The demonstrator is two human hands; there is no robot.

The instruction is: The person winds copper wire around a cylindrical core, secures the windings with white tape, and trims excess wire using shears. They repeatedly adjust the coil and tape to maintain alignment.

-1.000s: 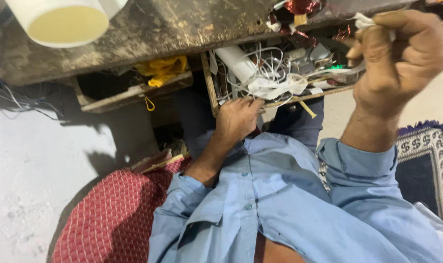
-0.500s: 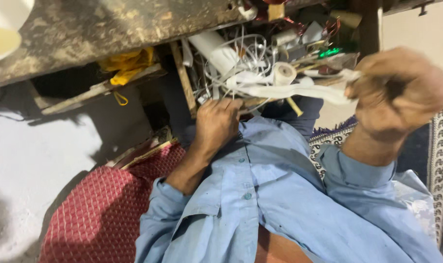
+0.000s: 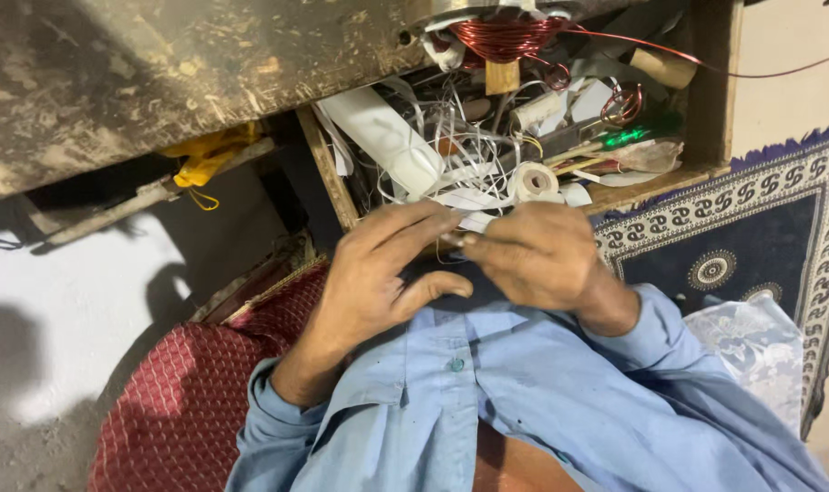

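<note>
My two hands meet in front of an open wooden drawer [image 3: 647,187]. My right hand [image 3: 537,260] is curled, pinching a short white strip [image 3: 475,221] at its fingertips. The fingers of my left hand [image 3: 378,273] are stretched out, with the tips touching the same strip and the thumb apart below. Right behind the hands, inside the drawer, lie a small roll of white tape [image 3: 533,180], a white rolled sheet [image 3: 383,137] and a tangle of thin white wires [image 3: 451,128]. A coil of copper wire [image 3: 501,36] sits at the top edge of the worktop above the drawer.
A worn, dirty worktop [image 3: 159,73] runs across the upper left, with a yellow cloth [image 3: 205,155] tucked under it. A red patterned cushion [image 3: 187,392] lies at lower left, a dark blue bordered rug [image 3: 733,246] at right, and a clear plastic bag [image 3: 752,346] beside my sleeve.
My right hand has come down from the upper right with the white strip to meet the left hand. The left hand has drawn back out of the drawer.
</note>
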